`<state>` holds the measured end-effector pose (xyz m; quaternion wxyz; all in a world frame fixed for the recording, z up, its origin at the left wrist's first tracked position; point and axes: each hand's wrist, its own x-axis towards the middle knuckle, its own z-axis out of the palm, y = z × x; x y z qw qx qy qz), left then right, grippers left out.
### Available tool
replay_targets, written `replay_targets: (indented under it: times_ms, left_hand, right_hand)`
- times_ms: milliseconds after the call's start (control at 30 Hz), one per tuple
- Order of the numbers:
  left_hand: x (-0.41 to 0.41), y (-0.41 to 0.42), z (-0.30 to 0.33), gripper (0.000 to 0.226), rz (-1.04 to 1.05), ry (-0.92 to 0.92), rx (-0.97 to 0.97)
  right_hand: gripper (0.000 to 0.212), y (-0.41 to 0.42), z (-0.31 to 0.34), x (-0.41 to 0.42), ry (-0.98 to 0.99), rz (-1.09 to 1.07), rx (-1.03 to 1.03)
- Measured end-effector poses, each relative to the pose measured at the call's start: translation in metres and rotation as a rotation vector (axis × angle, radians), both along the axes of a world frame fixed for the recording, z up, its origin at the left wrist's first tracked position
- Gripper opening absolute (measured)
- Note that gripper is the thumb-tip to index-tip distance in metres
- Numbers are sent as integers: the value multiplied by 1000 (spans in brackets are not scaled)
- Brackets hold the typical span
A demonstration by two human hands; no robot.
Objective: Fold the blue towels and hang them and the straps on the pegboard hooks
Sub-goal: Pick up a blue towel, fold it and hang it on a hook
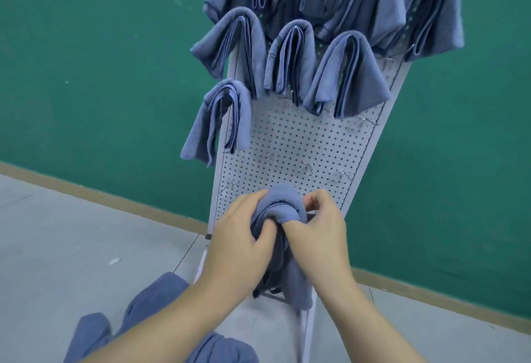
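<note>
A white pegboard (298,138) stands against a green wall, with several folded blue towels (290,58) draped over hooks on its upper part. Low on the board, a folded blue towel (283,204) is held against the board by both hands. My left hand (241,236) grips its left side with curled fingers. My right hand (319,227) pinches its right side, thumb tucked under the fold. The towel's lower part hangs down between my wrists. Bare metal hooks (342,174) stick out just above. No straps are visible.
More blue towels (149,305) lie in a heap on the grey floor at the bottom left. A tan baseboard (94,193) runs along the foot of the green wall. The pegboard's white frame legs (307,331) reach the floor beside my right arm.
</note>
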<state>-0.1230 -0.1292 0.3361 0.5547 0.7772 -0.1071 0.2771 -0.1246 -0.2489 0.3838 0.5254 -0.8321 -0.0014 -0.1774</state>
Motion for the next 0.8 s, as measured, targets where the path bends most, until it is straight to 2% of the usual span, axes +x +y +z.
replay_targets:
  times_ms: [167, 333, 433, 600, 700, 800]
  left_hand:
    - [4, 0, 4, 50, 29, -70, 150]
    - [18, 8, 35, 42, 49, -192, 131]
    - [39, 9, 74, 37, -9, -269, 21]
    - [75, 3, 122, 38, -24, -384, -175]
    - [102, 4, 145, 36, -18, -366, -272]
    - [128, 6, 149, 30, -113, -270, -301]
  right_hand:
    - [20, -1, 13, 1, -45, -27, 94]
    - [20, -5, 48, 16, -104, -3, 157]
    - [19, -7, 82, 26, -218, 36, 165]
    - [18, -1, 137, 50, -471, 94, -23]
    - [19, -3, 153, 79, -473, 46, -146]
    - [36, -2, 158, 113, -414, -7, -236]
